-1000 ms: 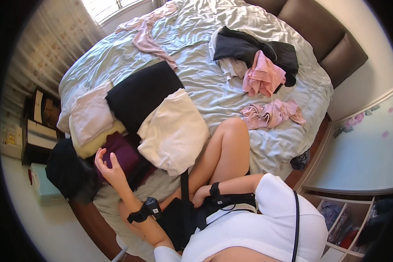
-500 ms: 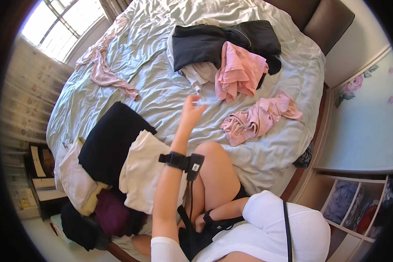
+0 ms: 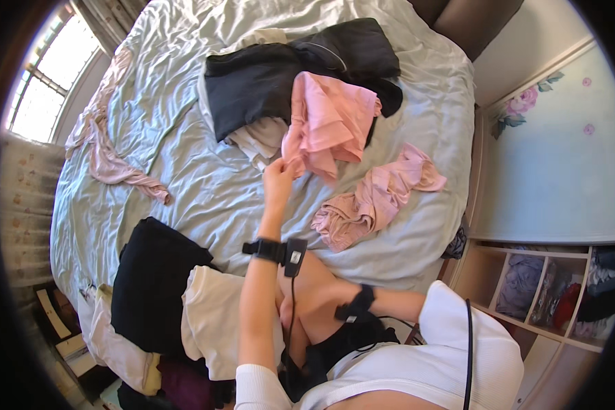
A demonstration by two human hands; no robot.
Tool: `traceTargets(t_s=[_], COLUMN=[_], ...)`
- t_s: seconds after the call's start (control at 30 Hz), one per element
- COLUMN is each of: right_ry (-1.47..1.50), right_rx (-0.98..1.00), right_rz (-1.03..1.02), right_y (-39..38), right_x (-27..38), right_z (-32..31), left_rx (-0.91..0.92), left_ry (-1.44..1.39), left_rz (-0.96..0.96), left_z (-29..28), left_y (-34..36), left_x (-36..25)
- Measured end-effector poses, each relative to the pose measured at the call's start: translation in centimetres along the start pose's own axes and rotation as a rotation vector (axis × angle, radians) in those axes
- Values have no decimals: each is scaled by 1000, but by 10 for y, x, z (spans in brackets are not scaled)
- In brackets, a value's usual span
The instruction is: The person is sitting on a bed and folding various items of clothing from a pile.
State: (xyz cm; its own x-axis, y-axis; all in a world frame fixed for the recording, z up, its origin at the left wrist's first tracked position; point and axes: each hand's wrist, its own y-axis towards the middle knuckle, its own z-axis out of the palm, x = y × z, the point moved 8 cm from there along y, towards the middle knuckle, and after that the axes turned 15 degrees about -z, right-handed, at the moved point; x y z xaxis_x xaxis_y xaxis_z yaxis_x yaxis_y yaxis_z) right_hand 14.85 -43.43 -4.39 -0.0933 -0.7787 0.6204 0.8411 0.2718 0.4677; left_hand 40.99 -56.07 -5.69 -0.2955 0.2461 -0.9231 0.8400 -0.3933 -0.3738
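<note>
My left hand (image 3: 278, 179) reaches across the bed and pinches the near left edge of a salmon-pink garment (image 3: 335, 123). That garment lies loosely bunched on a dark garment pile (image 3: 253, 82), with pale cloth (image 3: 261, 137) poking out underneath. My right hand (image 3: 311, 298) is low by my bent leg; it blends with the skin around it, so its fingers are hard to make out. A dusty-pink crumpled garment (image 3: 379, 198) rests on the sheet to the right of my left hand.
Folded black cloth (image 3: 160, 283) and cream cloth (image 3: 215, 321) are stacked at my left. A twisted pale-pink garment (image 3: 113, 160) lies at the bed's far left. On the right stand a flowered panel (image 3: 553, 164) and open compartments (image 3: 519, 283) of clothes.
My left hand has gone from open above the sheet to gripping the salmon-pink garment's edge, which is drawn slightly toward me. My right hand has risen from my lap. The view has shifted.
</note>
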Motion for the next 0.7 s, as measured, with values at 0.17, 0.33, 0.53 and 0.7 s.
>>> traceTargets(t_s=[0.17,0.33,0.53,0.7], right_ry=[-1417,-1624,-1315,-1175], right_rx=[-643,-527,-288,-168], right_rz=[-49,-551,-347,-744], right_y=[78,132,146,181], right_x=[203,217,203,250], right_z=[-81,-4,55,169], left_rx=[209,209,-40,-153], left_ry=[-240,-433,-632,-193], left_rz=[38,125,192,516], left_z=[-53,-108,-196,-205], left_y=[-105,-229,-315,-342], left_x=[-115,-175,-170,-156])
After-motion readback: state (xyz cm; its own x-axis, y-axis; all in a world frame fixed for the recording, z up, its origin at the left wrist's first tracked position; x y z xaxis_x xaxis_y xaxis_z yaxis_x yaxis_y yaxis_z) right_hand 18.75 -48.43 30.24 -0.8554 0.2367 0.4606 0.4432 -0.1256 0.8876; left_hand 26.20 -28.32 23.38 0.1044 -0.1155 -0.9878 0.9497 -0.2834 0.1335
